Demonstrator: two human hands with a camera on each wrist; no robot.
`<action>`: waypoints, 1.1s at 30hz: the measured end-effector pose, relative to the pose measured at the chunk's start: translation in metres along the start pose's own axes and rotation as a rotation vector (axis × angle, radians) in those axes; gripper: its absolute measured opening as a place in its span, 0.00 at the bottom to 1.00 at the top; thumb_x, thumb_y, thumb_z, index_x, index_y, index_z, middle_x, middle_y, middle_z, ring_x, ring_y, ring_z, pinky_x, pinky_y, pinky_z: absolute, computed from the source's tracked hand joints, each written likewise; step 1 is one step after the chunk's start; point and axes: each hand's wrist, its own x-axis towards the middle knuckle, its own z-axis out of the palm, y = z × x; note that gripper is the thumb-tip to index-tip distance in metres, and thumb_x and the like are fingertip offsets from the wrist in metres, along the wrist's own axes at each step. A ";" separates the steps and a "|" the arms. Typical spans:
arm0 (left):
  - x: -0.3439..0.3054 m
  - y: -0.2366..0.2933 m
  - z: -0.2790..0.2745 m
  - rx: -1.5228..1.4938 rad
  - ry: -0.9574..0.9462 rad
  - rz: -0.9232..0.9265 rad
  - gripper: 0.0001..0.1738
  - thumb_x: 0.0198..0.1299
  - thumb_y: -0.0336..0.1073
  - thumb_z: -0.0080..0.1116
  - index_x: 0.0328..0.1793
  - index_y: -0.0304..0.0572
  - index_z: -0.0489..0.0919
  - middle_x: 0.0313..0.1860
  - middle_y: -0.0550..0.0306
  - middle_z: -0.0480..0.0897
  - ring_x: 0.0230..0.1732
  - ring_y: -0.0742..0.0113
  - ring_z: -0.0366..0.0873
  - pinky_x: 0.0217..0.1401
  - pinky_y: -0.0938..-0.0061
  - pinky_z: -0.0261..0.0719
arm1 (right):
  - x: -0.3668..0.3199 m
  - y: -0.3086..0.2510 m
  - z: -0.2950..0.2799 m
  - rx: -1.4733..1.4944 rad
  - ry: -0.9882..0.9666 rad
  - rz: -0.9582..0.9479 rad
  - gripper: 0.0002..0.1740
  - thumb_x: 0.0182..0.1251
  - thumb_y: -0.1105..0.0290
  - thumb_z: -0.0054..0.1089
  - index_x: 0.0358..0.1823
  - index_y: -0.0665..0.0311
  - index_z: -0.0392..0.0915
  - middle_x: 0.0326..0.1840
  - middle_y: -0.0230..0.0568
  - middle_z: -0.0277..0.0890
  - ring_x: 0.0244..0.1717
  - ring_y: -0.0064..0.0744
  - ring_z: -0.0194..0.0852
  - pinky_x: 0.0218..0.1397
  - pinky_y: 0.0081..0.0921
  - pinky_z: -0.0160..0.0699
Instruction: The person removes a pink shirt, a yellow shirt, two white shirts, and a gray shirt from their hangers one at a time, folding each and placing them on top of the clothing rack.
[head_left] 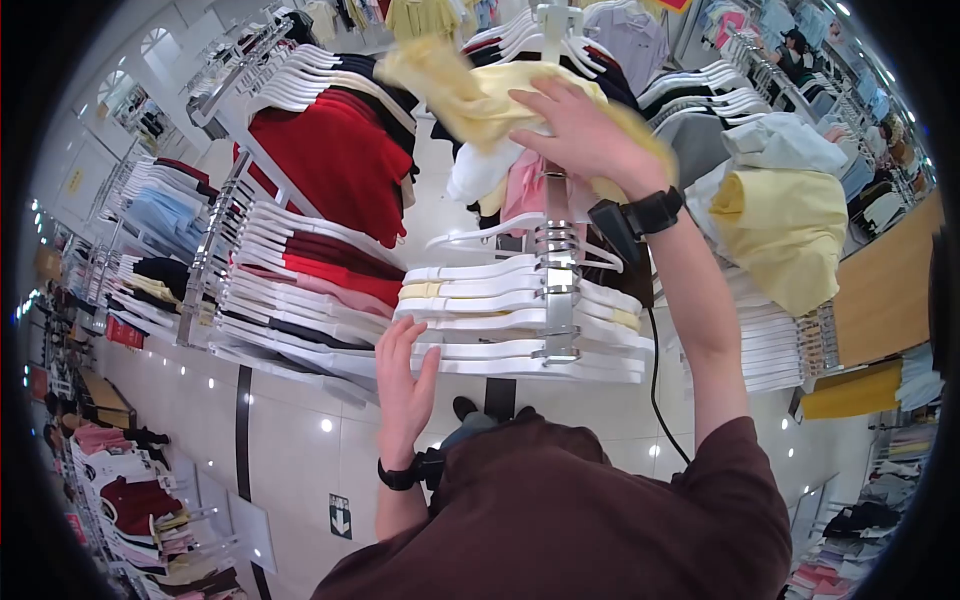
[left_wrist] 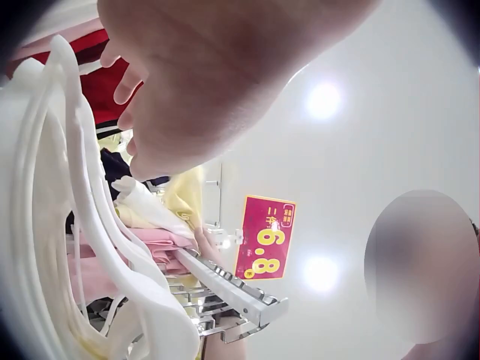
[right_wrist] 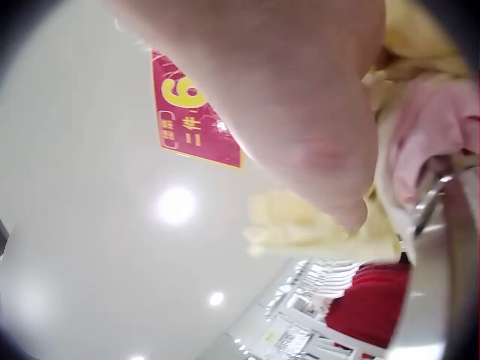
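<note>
My right hand (head_left: pixel 580 130) lies on a pale yellow garment (head_left: pixel 500 90) above the rack's far end, its fingers spread and extended. One end of the garment is blurred and swings out to the left. Beneath it, a pink garment (head_left: pixel 526 185) and a white one (head_left: pixel 478 172) lie over the rail. My left hand (head_left: pixel 404 385) is at the left ends of a row of white hangers (head_left: pixel 480 300), fingers loosely extended upward. In the left wrist view those hangers (left_wrist: pixel 90 210) curve close beside the hand. The right wrist view shows the yellow cloth (right_wrist: pixel 300 225) just past my hand.
A metal rail (head_left: pixel 558 300) runs through the hangers in front of me. Red garments (head_left: pixel 335 150) hang on the left rack. At right, a folded yellow garment (head_left: pixel 785 230) sits over more hangers. A red price sign (left_wrist: pixel 265 237) hangs overhead. A cable (head_left: pixel 655 380) runs beside my right arm.
</note>
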 end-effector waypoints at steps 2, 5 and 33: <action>-0.004 -0.006 -0.002 0.003 -0.014 -0.041 0.21 0.74 0.36 0.63 0.69 0.39 0.80 0.76 0.44 0.77 0.79 0.43 0.69 0.82 0.53 0.64 | 0.004 0.012 0.018 -0.049 -0.013 -0.030 0.39 0.77 0.41 0.59 0.80 0.56 0.74 0.84 0.57 0.64 0.89 0.59 0.51 0.89 0.46 0.55; -0.004 -0.021 -0.003 -0.014 -0.017 -0.100 0.22 0.74 0.36 0.63 0.71 0.39 0.79 0.76 0.43 0.76 0.79 0.42 0.68 0.83 0.52 0.64 | -0.011 -0.005 0.003 0.217 0.031 0.066 0.34 0.80 0.48 0.59 0.79 0.59 0.74 0.84 0.56 0.66 0.85 0.55 0.61 0.86 0.45 0.60; 0.028 -0.033 0.024 0.100 -0.189 -0.098 0.13 0.75 0.33 0.58 0.60 0.38 0.84 0.61 0.46 0.83 0.64 0.45 0.78 0.69 0.55 0.75 | -0.275 -0.065 0.009 0.472 -0.208 0.579 0.16 0.69 0.61 0.73 0.50 0.64 0.86 0.46 0.43 0.81 0.50 0.46 0.80 0.51 0.40 0.81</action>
